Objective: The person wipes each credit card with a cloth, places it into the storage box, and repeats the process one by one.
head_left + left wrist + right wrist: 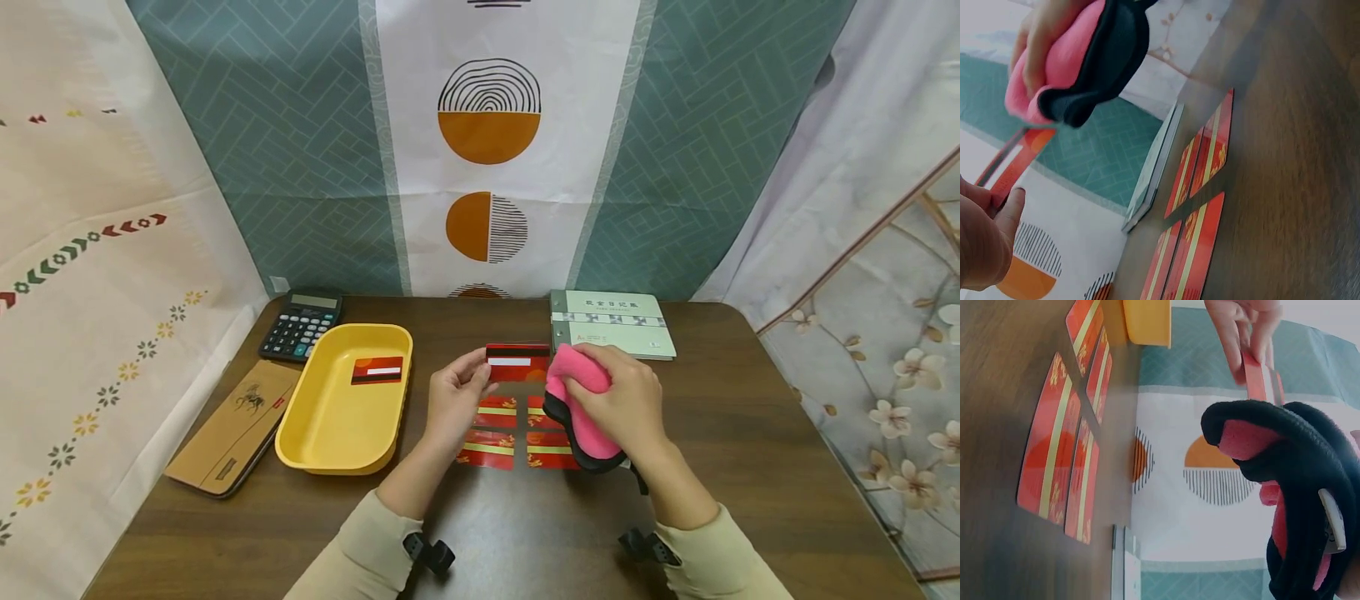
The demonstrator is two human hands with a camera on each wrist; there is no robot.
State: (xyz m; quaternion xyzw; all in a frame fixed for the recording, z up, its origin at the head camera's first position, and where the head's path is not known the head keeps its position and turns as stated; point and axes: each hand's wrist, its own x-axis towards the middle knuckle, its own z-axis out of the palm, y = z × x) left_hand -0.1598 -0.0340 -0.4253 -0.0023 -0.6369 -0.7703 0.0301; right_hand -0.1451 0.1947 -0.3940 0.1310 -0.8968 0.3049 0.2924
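Note:
Between thumb and fingers my left hand point(456, 398) pinches a red card point(517, 363) with a black stripe and a white strip, held up above the table. My right hand point(626, 404) grips a folded plush cloth point(583, 375), pink on one side and black on the other, with a white tag point(1333, 520) on it. In the left wrist view the cloth is right at the far end of the card, overlapping it. Below the hands several red cards point(487, 450) with gold stripes lie in two rows on the table, partly hidden by the cloth in the head view.
To the left stands a yellow basket point(330, 446) with one red card point(377, 370) in it. A calculator point(302, 327) and a brown notebook point(236, 425) lie beyond it. A pale green ledger point(618, 321) rests at the table's back edge, before a hanging patterned cloth point(300, 150).

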